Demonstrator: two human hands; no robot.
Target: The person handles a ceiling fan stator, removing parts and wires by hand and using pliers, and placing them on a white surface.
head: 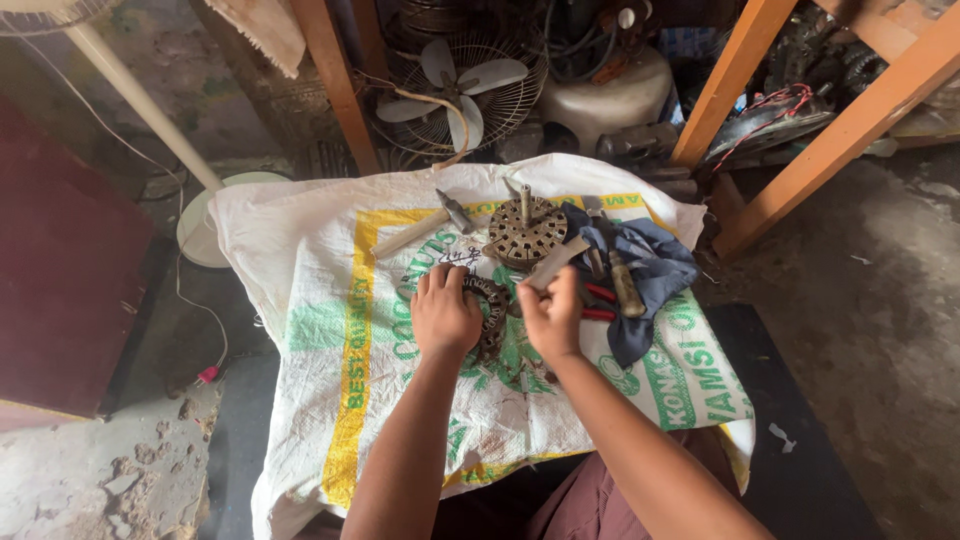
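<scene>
- Left hand (443, 312) pressing down, fingers curled, on the wound stator ring (490, 315) at the sack-covered tabletop's (320, 300) middle.
- Right hand (552, 316) gripping a flat pale strip (556, 263), angling up-right, just right of the ring.
- Lying beyond, toward the far edge: perforated motor housing (526, 231), hammer (425, 228).

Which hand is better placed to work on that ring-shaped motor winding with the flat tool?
Probably the right hand: it already grips the flat tool right beside the ring-shaped winding. The left hand rests on the winding's left side, better placed to steady it.
</scene>
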